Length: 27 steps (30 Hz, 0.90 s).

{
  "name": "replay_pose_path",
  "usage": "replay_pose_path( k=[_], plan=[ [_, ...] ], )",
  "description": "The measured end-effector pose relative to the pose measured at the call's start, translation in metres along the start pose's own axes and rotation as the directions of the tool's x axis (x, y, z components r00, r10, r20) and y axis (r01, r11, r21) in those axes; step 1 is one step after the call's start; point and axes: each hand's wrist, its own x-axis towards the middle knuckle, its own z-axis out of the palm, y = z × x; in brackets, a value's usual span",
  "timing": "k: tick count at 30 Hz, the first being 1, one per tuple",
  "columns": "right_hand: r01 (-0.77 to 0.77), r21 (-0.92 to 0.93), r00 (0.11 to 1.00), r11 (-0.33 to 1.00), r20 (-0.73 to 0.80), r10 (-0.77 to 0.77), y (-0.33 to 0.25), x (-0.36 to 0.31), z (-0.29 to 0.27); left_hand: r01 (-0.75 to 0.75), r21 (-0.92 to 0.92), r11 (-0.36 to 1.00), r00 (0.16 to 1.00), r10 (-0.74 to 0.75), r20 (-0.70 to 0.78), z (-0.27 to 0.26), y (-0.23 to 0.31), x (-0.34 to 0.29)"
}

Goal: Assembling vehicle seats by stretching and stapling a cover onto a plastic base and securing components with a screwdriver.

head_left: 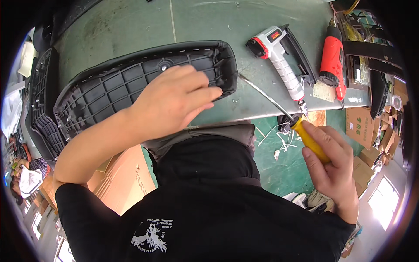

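Observation:
A long black plastic panel [124, 85] with a ribbed grid lies on the bench, its black covering folded over the rim and fixed with a row of staples. Across its near edge, toward the right end, reaches my left hand [174, 98]. Its fingers are curled in toward the thumb; whatever they grip is hidden. My right hand [329, 168] is wrapped round the yellow handle of a screwdriver [268, 98], off the bench's front edge. The metal shaft points up and left, its tip close to the panel's right end; whether they touch I cannot tell.
On the green bench [209, 22], a grey and red staple gun [279, 61] with a hose fitting lies right of the panel. Beyond it is a red heat gun [332, 56]. More black panels [43, 105] stand at the left. Cardboard boxes [362, 126] sit at the right.

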Motion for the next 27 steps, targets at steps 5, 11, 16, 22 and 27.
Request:
replay_pose_path(
  k=[5,11,16,22,27],
  plan=[
    [0.013,-0.061,0.994,0.998,0.112,-0.006,-0.013,0.007,-0.001,-0.028,0.068,0.997,0.999,0.026,0.042,0.008,0.012,-0.010],
    [0.005,-0.225,0.986,0.974,0.163,0.032,-0.040,0.016,-0.001,-0.088,0.143,0.986,0.995,0.094,-0.035,0.022,0.008,-0.016],
    [0.051,-0.418,0.966,0.907,0.252,0.062,-0.079,0.041,-0.010,-0.075,0.015,0.997,0.997,0.075,0.031,0.019,0.000,-0.020],
    [0.043,-0.494,0.943,0.868,0.306,0.128,-0.114,0.076,-0.025,-0.155,-0.020,0.988,0.987,0.156,0.032,0.018,-0.010,-0.014],
    [0.038,-0.364,0.946,0.931,0.313,0.084,-0.097,0.093,-0.028,-0.145,-0.074,0.987,0.987,0.150,0.054,0.017,-0.019,-0.015]
  ],
)
